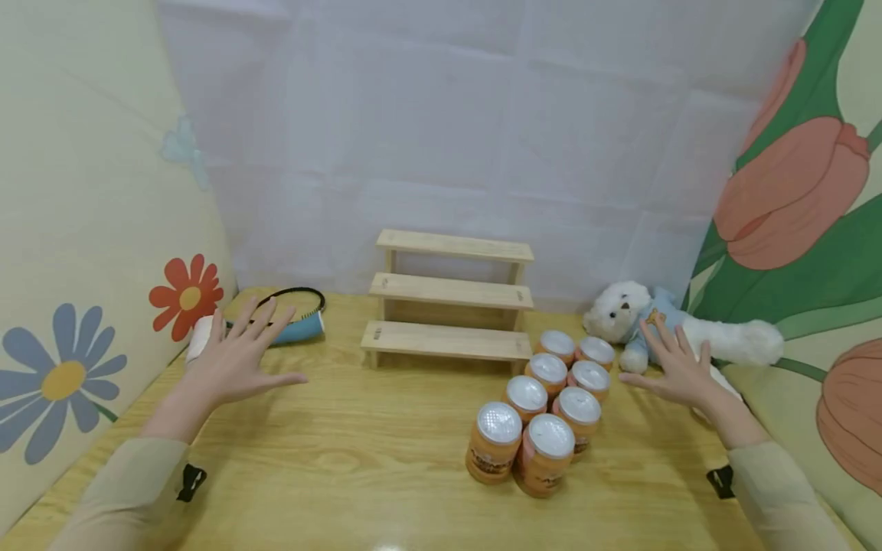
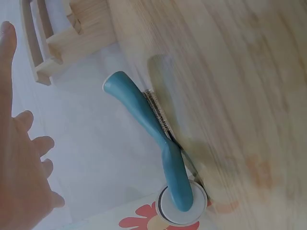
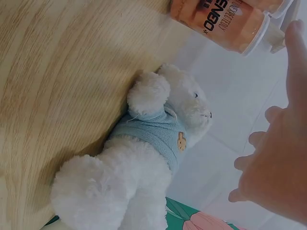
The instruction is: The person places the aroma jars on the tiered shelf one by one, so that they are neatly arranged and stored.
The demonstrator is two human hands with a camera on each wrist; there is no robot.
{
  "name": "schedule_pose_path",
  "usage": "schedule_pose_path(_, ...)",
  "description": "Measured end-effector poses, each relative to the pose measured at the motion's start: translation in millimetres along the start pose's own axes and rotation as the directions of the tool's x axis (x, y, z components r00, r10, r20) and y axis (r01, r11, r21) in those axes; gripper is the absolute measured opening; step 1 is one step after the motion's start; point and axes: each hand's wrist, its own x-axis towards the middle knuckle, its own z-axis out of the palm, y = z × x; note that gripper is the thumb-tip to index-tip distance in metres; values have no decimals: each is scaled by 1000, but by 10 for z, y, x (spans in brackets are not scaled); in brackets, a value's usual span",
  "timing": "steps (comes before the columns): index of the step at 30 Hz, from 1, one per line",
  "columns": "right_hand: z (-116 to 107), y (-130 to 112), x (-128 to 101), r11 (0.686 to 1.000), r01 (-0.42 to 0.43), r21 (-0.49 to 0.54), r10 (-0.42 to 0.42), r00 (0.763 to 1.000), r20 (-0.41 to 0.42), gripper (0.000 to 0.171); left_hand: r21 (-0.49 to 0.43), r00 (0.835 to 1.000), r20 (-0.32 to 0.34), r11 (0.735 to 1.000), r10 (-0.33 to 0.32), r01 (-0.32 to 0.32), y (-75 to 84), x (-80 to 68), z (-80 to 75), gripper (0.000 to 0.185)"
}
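My left hand (image 1: 237,356) hovered, grip released, over the blue-handled brush (image 1: 298,327); my right hand (image 1: 678,367), fingers spread, hung above the white plush bear (image 1: 678,329) on the wooden desk (image 1: 358,451).

Two bare hands, left hand (image 1: 237,360) and right hand (image 1: 678,369), long beige sleeves (image 1: 131,490) with small black wrist clips (image 1: 191,482).

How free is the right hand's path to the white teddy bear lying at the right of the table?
Probably free, yes. The right hand hovers open, fingers spread, just in front of the teddy bear, with nothing between them. The orange jars stand to its left, out of the way, and the bear lies uncovered on the table.
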Motion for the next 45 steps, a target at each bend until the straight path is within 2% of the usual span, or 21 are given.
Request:
schedule_pose_path(3,-10,4,-9,1000,7,7,-7,1000,-4,105,-42,1000,30,999,-7,8,10,33,4,104)
schedule_pose_path(8,-48,7,-23,996,91,18,-90,995,-48,98,-204,997,73,978,-20,34,37,87,-9,98)
schedule_pose_path(14,-113,-46,-53,976,204,75,-194,974,-120,84,-368,1000,14,930,-13,18,51,221,10,82)
schedule_pose_path(20,-159,-189,-135,953,232,195,-200,965,-173,72,-465,999,-32,885,-34,15,67,351,79,63)
schedule_pose_path(23,-135,-286,-182,934,278,226,-225,946,-233,66,-484,998,-46,875,-33,7,86,419,137,58)
schedule_pose_path(25,-104,-363,-213,916,333,222,-264,920,-290,63,-489,998,-47,872,-33,6,105,463,182,55)
schedule_pose_path(27,-72,-432,-245,904,383,188,-307,889,-339,60,-495,999,-32,869,-31,11,126,507,223,54)
schedule_pose_path(31,-24,-554,-291,889,440,128,-364,848,-386,60,-522,999,21,852,-36,42,174,574,267,55)
schedule_pose_path(37,44,-731,-356,864,491,115,-415,822,-391,63,-513,999,43,857,-31,49,185,672,327,56)
schedule_pose_path(39,67,-803,-384,853,506,126,-431,820,-378,63,-508,998,48,860,-32,52,176,697,341,57)
schedule_pose_path(42,97,-904,-430,844,519,134,-451,823,-344,61,-502,998,58,863,-36,60,154,723,360,58)
schedule_pose_path(45,123,-987,-477,844,515,151,-456,837,-303,57,-497,997,70,865,-38,67,135,744,383,59)
